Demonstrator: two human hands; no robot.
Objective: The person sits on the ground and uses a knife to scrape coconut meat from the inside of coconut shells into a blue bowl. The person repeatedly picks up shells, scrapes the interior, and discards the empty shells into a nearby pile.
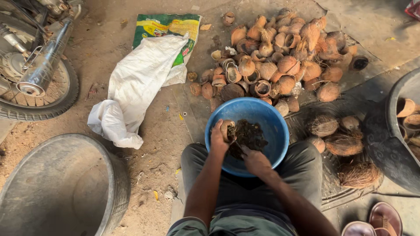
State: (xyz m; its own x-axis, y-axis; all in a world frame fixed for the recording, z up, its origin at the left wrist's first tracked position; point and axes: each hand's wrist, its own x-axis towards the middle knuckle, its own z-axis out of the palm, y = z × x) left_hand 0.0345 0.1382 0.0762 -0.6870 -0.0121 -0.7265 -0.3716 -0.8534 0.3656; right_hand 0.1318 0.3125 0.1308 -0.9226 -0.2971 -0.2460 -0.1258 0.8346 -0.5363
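Observation:
My left hand (218, 137) grips a half coconut shell (226, 127) over a blue plastic basin (275, 126) that rests between my knees. My right hand (255, 161) is closed around a thin dark tool (237, 146) whose tip reaches into the shell. Dark scraped coconut pieces (249, 134) lie in the basin's bottom. Both forearms reach forward from my lap.
A heap of empty coconut shells (280, 57) lies beyond the basin, with whole husked coconuts (343, 144) to the right. A white sack (135, 83) and a green printed bag (166, 26) lie left. A large metal tub (65, 188), a motorcycle wheel (39, 87) and a dark tub (398, 131) surround me.

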